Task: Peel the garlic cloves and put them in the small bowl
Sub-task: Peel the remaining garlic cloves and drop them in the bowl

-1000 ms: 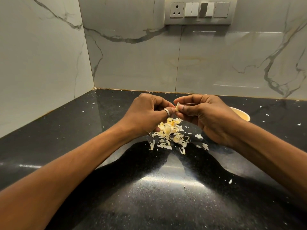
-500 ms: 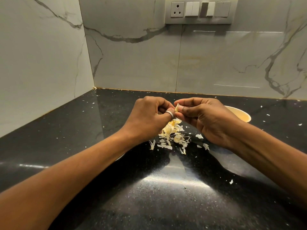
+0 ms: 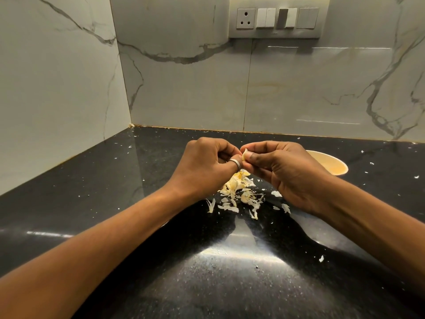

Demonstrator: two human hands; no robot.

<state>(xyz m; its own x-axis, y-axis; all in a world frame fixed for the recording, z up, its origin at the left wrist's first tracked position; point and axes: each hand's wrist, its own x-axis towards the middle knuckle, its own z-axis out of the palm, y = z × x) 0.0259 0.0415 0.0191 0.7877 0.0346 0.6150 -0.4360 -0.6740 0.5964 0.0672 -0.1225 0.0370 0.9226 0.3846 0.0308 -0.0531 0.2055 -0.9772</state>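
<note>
Black glossy table (image 3: 96, 180), dotted with white flecks. Both hands held above it, near middle, touching each other. Right hand (image 3: 285, 173) pinches garlic clove (image 3: 245, 153) between thumb and forefinger, fingers (image 3: 264, 147) curled narrow round it. Left hand (image 3: 207, 166), ring (image 3: 236, 162) on one finger, fingers curled tight, tips meeting same clove. Pile of pale peels (image 3: 239, 192) on table just below hands. Cream small bowl (image 3: 331, 164) on table behind right hand, partly hidden by it; cannot tell what it holds. Marble wall (image 3: 184, 93) behind, switch panel (image 3: 278, 18) high on it.

Black countertop (image 3: 96, 180) bears garlic peels (image 3: 239, 194), small bowl (image 3: 331, 164).
</note>
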